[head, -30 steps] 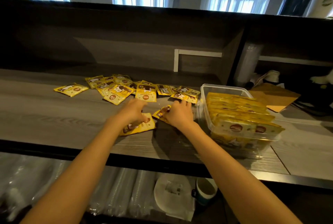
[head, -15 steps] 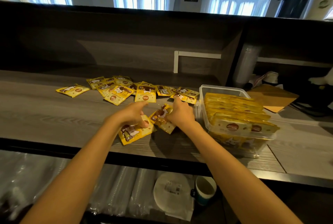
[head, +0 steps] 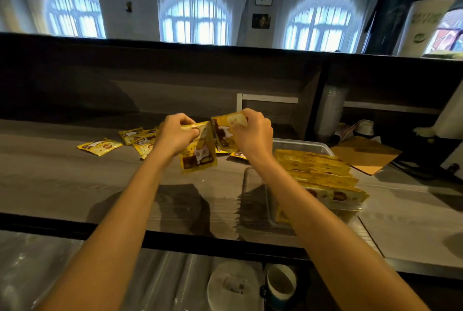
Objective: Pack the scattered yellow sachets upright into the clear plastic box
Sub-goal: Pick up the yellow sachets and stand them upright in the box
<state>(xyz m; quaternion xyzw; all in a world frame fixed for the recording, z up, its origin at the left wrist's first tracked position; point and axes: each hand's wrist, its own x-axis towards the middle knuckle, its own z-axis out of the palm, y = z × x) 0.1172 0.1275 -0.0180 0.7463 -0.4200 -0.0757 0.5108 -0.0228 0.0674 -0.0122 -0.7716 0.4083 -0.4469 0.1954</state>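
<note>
Both hands are raised above the wooden counter [head: 75,185], and each one is closed on a yellow sachet. By the left hand [head: 175,137] one sachet [head: 199,155] is pinched at its top edge, so that it hangs down with the printed face toward the camera. By the right hand [head: 253,135] a second sachet [head: 225,132] is gripped, tilted, with its upper corner between the fingers. The two sachets are held just beside each other, and their edges seem to touch.

On the counter behind the hands, several loose sachets [head: 100,146] are left lying flat, partly hidden by the left hand. At the right, the clear plastic box [head: 300,144] is seen, filled with a row of sachets [head: 323,175] standing upright. A brown board [head: 365,155] lies beyond the box.
</note>
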